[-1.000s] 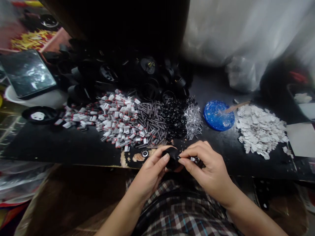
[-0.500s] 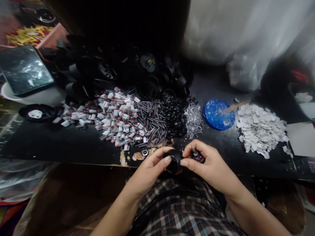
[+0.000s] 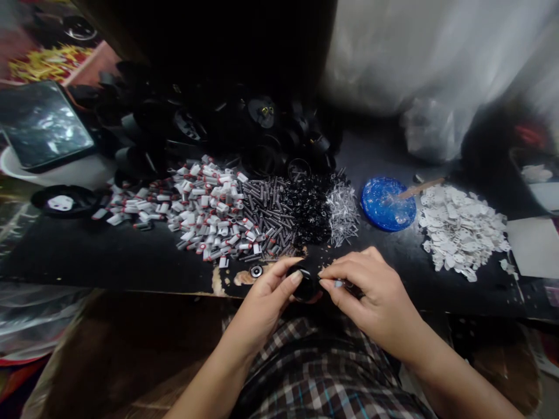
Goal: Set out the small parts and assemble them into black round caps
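My left hand (image 3: 273,291) is closed around the rim of a round black plastic part (image 3: 304,283), its thumb on the near-left edge. The part is tilted, with its open side towards my right hand. Right beside it, my right hand (image 3: 364,282) is closed, thumb and fingertips pinched together near the part's edge. A dark-handled tool (image 3: 351,287) lies in that hand, mostly hidden by the fingers. Something small and pale shows by the thumb tip, too small to name. A small black and silver ring (image 3: 255,271) lies on the table left of my hands.
Heaps of white red-ended pieces (image 3: 213,212), springs (image 3: 268,201), small black parts (image 3: 309,203) and clear slivers (image 3: 343,212) line the table. Rightward are a blue lid (image 3: 386,218) with a wooden stick (image 3: 421,188) and white flat pieces (image 3: 463,227). Black housings (image 3: 262,151) lie behind.
My right hand has turned over, its fingers closing in a pinch beside the black part; the tool's metal tip that stood up is now covered. My left hand keeps its hold, tilting the part slightly.
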`<state>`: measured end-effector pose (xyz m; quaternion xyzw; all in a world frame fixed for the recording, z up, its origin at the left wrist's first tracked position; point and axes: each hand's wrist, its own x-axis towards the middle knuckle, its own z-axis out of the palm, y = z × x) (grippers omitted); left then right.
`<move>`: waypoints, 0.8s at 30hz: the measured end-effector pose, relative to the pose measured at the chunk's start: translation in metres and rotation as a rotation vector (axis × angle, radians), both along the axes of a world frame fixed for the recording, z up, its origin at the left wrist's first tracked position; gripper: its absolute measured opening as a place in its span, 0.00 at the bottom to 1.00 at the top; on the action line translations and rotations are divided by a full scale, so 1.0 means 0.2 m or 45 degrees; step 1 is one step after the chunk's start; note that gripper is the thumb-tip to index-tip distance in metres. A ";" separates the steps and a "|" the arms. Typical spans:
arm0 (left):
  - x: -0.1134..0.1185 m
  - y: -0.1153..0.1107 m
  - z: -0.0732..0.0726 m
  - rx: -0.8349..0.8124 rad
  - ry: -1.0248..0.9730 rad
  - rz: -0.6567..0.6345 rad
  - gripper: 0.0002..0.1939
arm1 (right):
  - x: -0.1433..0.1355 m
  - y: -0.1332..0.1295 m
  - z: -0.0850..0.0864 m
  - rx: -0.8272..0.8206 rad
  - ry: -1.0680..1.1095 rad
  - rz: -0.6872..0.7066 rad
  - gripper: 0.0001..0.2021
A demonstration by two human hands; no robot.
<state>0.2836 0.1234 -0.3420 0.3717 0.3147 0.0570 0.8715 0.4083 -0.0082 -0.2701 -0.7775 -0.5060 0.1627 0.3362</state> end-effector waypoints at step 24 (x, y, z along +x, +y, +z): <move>0.00 -0.06 0.00 0.464 0.009 0.154 0.10 | 0.16 -0.05 -0.12 -0.344 0.420 -0.346 0.03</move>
